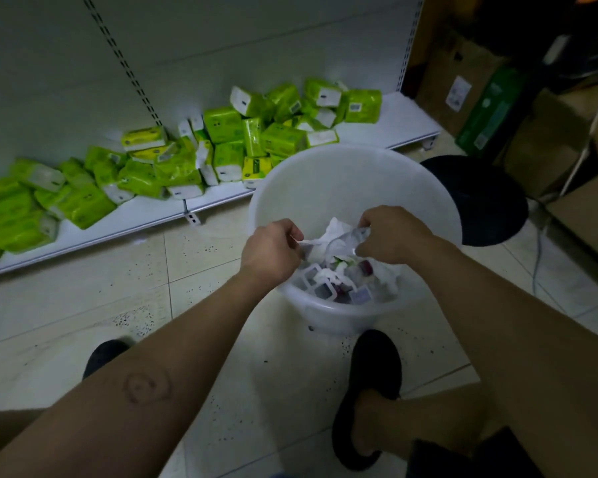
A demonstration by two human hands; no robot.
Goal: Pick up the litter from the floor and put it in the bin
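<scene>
Shelf: a low white shelf (94, 232) runs along the left and back, just above the floor, under a white slotted back panel.
Tissue packs: a loose heap of green and yellow tissue packs (173, 157) lies along the shelf, from the far left up to the bin's rear rim.
Floor: pale speckled floor tiles (83, 305), with no loose litter in sight on the visible tiles.
Left shoe: a dark shoe (102, 357) peeks out from behind the left forearm.
Left hand: the left hand (271, 250) hovers at the bin's left rim, its grip clenched on one edge of a crumpled white tissue (320, 244).
Bin: a white translucent plastic bin (356, 188) stands on the floor between the feet, its mouth tipped toward the camera.
Litter: the tissue and a clear plastic wrapper (351, 241) are held above the bin's opening; lower down, inside the bin, lie small white-framed packets (321, 289) and other wrappers.
Right hand: the right hand (392, 236) is over the bin's opening, its grip pinching the clear wrapper together with the tissue's other side.
Right shoe: a dark slipper (373, 374) rests just in front of the bin.
Stool: a round black stool seat (487, 201) sits just right of the bin, behind it.
Boxes: cardboard boxes (463, 77) and a green carton (491, 112) are stacked at the far right.
</scene>
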